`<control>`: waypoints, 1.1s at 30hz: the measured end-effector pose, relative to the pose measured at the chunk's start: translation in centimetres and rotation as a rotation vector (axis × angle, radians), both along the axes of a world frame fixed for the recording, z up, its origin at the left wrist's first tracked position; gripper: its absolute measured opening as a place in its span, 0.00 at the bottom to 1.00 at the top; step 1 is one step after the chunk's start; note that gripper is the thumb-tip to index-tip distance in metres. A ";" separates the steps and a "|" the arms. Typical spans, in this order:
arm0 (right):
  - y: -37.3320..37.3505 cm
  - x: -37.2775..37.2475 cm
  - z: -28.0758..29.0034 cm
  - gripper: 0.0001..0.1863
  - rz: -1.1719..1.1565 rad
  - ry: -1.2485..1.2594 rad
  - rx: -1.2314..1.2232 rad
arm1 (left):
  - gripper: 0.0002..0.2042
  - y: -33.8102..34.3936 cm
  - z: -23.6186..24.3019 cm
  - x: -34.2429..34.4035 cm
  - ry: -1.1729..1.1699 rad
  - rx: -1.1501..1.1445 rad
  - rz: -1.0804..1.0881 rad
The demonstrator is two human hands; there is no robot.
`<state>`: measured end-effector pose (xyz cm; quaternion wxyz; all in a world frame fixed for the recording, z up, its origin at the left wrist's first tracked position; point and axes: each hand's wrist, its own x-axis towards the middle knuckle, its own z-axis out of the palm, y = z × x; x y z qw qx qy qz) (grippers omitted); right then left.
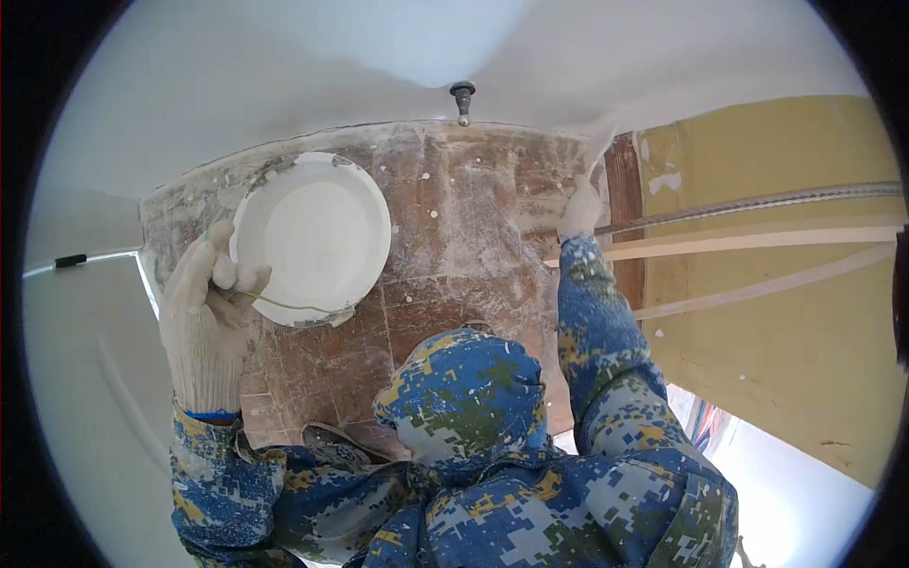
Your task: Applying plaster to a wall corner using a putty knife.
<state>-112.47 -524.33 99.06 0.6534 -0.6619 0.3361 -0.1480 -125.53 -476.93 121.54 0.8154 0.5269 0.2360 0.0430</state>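
Note:
A round white bucket (381,227) of smooth white liquid stands on the floor near the far wall, left of centre. My left hand (210,303), in a pale knitted glove, is beside its left rim with the fingers curled. From those fingers a thin yellowish wire (289,306) runs to the bucket's near rim; whether it is the bucket's handle is unclear. Stretched far forward, my gloved right hand (580,208) grips a white-coated flat tool (600,150). The tool's flared end reaches the foot of the far wall by the corner; brush or scraper, I cannot tell.
Brown floor tiles (454,208) carry white splashes. A dark metal fitting (462,100) juts from the white wall. On the right, a ribbed bar (757,204) and pale strips (757,241) lie across a yellowish board (757,322). My camouflage-clad knee (464,398) and a shoe (333,443) are close by.

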 end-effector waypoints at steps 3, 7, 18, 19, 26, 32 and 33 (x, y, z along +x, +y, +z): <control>-5.5 4.6 -9.0 0.05 0.251 -0.129 -0.724 | 0.16 -1.9 0.4 1.2 0.024 0.008 -0.008; 7.0 4.7 -10.2 0.07 0.404 -0.146 -1.279 | 0.16 -0.4 -0.5 0.4 0.006 0.019 -0.010; 12.2 2.9 -6.7 0.11 0.628 -0.098 -0.762 | 0.19 -0.6 0.1 1.4 -0.038 0.015 -0.080; 10.2 3.6 -7.2 0.12 0.601 -0.227 -1.260 | 0.19 -1.0 0.1 1.5 -0.033 0.021 -0.078; -4.3 6.7 -6.4 0.12 0.264 0.024 -0.331 | 0.20 -4.3 -0.6 3.3 0.020 0.050 -0.039; -9.5 10.0 -12.9 0.13 0.101 0.218 -0.911 | 0.19 -5.6 -0.9 3.9 0.051 0.070 0.009; -10.2 10.2 -12.9 0.13 0.041 0.271 -1.003 | 0.20 -5.8 -0.9 4.2 0.034 0.071 -0.033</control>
